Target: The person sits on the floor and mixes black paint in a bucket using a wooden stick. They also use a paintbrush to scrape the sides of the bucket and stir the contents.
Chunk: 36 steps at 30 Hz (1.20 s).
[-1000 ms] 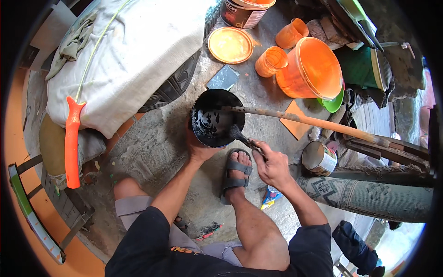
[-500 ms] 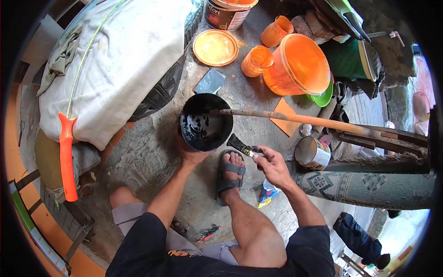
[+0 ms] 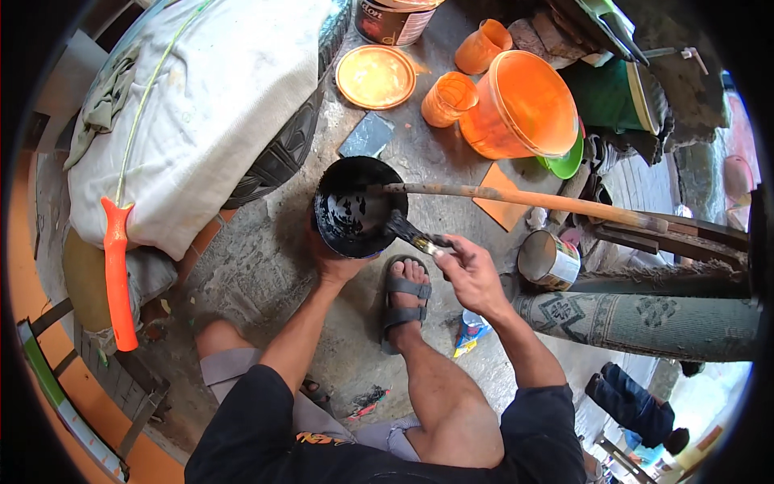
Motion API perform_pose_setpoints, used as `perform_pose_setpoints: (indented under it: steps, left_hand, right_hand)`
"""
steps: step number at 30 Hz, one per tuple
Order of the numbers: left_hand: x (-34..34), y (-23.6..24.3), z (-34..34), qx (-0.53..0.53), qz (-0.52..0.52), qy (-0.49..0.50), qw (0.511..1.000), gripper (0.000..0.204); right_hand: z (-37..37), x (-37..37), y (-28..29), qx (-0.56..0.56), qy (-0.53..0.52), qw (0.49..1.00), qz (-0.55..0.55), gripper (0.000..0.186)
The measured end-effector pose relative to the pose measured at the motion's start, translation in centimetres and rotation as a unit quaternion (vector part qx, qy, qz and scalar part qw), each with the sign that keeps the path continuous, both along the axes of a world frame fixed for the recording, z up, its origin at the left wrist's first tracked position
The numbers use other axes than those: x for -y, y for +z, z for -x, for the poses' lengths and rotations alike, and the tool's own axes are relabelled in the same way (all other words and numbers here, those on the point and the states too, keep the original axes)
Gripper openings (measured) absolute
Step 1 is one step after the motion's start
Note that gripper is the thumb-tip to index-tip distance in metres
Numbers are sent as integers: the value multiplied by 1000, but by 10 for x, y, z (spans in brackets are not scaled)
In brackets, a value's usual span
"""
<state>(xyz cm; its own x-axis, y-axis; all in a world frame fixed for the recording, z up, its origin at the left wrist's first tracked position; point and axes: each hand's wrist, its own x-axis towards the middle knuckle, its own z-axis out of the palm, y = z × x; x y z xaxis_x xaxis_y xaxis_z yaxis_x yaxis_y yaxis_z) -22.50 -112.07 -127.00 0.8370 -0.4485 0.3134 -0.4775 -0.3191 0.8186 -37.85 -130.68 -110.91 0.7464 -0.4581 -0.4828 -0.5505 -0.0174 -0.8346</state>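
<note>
My left hand (image 3: pixel 332 262) grips the near side of a black paint bucket (image 3: pixel 326 181), whose inside is coated with wet black paint. The fingers of that hand are partly hidden under it. My right hand (image 3: pixel 468 274) closes around the handle of a paintbrush (image 3: pixel 415 235). Its black, paint-covered bristles lie at the bucket's right rim. A long wooden pole (image 3: pixel 548 205) reaches from the right to the bucket, its dark end overlapping the opening; I cannot tell whether it rests on the rim.
Ahead stand an orange-stained bucket (image 3: pixel 532 105), two orange cups (image 3: pixel 449 99), and a round orange lid (image 3: pixel 376 77). White cloth (image 3: pixel 218 105) covers something large at left. A rolled carpet (image 3: pixel 637 325) and open can (image 3: pixel 548 260) sit at right. Another person (image 3: pixel 633 407) is at lower right.
My right hand has brought the paintbrush left and up, from beside the bucket to its rim. The bucket has shifted slightly upward in view, still in my left hand.
</note>
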Motion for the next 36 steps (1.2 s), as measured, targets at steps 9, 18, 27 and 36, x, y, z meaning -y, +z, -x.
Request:
perform_pose_setpoints:
  steps: [9,18,27,36]
  left_hand:
    - [-4,-2,-3,21,34,13,999,132]
    - [3,21,-5,42,-22,28,998,131]
    - [0,32,-7,67,7,25,997,121]
    - [7,48,-12,-29,80,30,996,106]
  right_hand:
    - [17,-8,25,-67,17,992,101,34]
    - [23,-17,8,3,119,922,368,23]
    - [17,-10,-7,34,153,891,426,25]
    - [21,-4,-8,23,191,860,473,31]
